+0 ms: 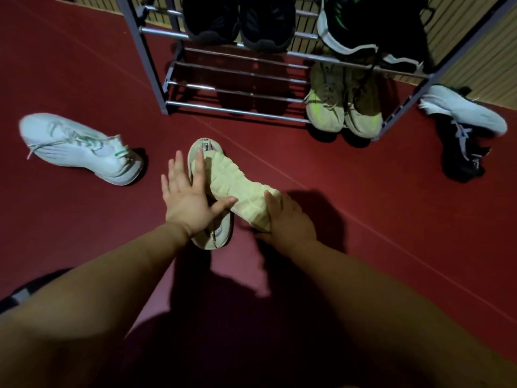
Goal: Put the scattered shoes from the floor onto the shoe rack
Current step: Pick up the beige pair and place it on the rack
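Note:
Two beige flip-flops lie on the red floor in front of me. One flip-flop (202,148) is sole down; the other flip-flop (240,189) lies across it upside down, its ridged sole showing. My left hand (188,200) hovers over the lower one with fingers spread and straight, thumb touching the upturned sole. My right hand (288,219) grips the near end of the upturned flip-flop. The metal shoe rack (237,107) stands beyond, its bottom left shelf bare.
A white sneaker (78,148) lies on the floor at the left. A white sneaker (464,110) and a dark sneaker (461,155) lie right of the rack. Beige sneakers (344,107) sit on the bottom shelf; black shoes (240,21) and a dark shoe with white sole (363,29) above.

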The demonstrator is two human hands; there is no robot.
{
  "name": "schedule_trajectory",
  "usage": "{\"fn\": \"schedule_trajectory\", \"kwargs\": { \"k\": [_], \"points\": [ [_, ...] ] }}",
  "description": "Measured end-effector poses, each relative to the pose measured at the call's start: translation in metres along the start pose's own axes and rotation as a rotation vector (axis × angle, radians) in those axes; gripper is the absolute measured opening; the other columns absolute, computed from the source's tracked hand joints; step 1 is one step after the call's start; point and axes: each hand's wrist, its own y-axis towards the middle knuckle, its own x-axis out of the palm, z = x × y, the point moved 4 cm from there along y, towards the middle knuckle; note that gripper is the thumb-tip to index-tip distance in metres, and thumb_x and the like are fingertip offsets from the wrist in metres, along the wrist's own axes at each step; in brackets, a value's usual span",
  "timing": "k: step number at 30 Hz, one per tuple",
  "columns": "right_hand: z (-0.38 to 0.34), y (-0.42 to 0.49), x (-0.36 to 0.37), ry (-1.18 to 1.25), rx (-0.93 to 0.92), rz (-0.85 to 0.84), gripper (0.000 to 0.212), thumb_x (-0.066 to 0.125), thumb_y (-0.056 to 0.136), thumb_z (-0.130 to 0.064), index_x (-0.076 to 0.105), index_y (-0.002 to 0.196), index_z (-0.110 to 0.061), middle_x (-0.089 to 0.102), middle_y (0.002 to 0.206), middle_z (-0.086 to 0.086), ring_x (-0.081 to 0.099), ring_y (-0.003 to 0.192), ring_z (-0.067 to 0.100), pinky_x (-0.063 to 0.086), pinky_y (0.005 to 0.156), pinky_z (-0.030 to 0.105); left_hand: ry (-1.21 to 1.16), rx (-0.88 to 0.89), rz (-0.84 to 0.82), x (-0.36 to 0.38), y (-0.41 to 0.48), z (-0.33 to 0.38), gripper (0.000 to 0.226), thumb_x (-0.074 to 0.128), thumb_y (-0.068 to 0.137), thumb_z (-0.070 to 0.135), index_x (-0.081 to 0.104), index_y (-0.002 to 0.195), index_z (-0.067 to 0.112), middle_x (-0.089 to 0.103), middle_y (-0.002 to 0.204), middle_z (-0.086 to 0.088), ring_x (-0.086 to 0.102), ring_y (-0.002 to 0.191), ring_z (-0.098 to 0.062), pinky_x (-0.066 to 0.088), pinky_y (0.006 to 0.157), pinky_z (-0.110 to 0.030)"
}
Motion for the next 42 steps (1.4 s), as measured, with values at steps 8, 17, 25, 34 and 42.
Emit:
{"fn": "schedule_trajectory", "kwargs": {
  "k": [8,17,25,34,42],
  "points": [
    [0.013,-0.011,-0.019,0.515,-0.034,-0.12,0.047,0.053,0.093,-0.038,0.046,0.132,-0.013,0.058,0.124,0.006,0.055,0.102,0.015,0.04,0.078,0.02,-0.358,-0.468,-0.004,0.013,0.01,-0.043,0.075,0.031,0.095,0.055,-0.005,0.151,0.021,0.014,0.155,-0.017,0.014,0.142,-0.033,0.014,0.115,-0.045],
    [0.054,-0.014,0.007,0.449,0.399,0.064,0.059,0.039,0.096,-0.048,0.036,0.141,-0.01,0.04,0.14,0.021,0.043,0.125,0.036,0.034,0.102,0.037,-0.192,-0.304,-0.152,0.022,-0.004,-0.013,0.094,0.051,0.086,0.058,-0.009,0.15,0.025,0.013,0.154,-0.016,0.017,0.141,-0.033,0.019,0.114,-0.045],
    [0.01,-0.014,0.025,0.209,0.235,-0.081,0.11,0.063,0.076,-0.063,-0.013,0.149,-0.029,-0.02,0.154,0.02,-0.003,0.144,0.039,0.014,0.114,0.049,0.029,-0.3,-0.383,0.044,-0.031,0.0,0.13,0.071,0.066,0.063,-0.032,0.14,0.035,-0.036,0.147,-0.019,-0.013,0.142,-0.039,0.005,0.116,-0.047],
    [-0.011,0.024,0.012,0.301,0.285,0.129,0.087,0.049,0.085,-0.06,-0.001,0.15,-0.032,-0.005,0.156,0.021,0.015,0.138,0.042,0.019,0.11,0.049,0.048,-0.192,-0.234,0.041,-0.024,-0.024,0.114,0.066,0.067,0.062,-0.012,0.147,0.04,-0.02,0.155,-0.011,0.003,0.14,-0.038,0.012,0.114,-0.045],
    [-0.014,0.026,0.014,0.21,0.302,0.021,0.106,0.063,0.08,-0.051,-0.016,0.148,-0.028,-0.028,0.15,0.023,0.01,0.138,0.045,0.02,0.111,0.047,0.051,-0.158,-0.221,0.036,-0.018,-0.037,0.104,0.063,0.071,0.063,-0.006,0.146,0.047,-0.014,0.155,-0.017,0.003,0.141,-0.039,0.014,0.114,-0.045]
  ]
}}
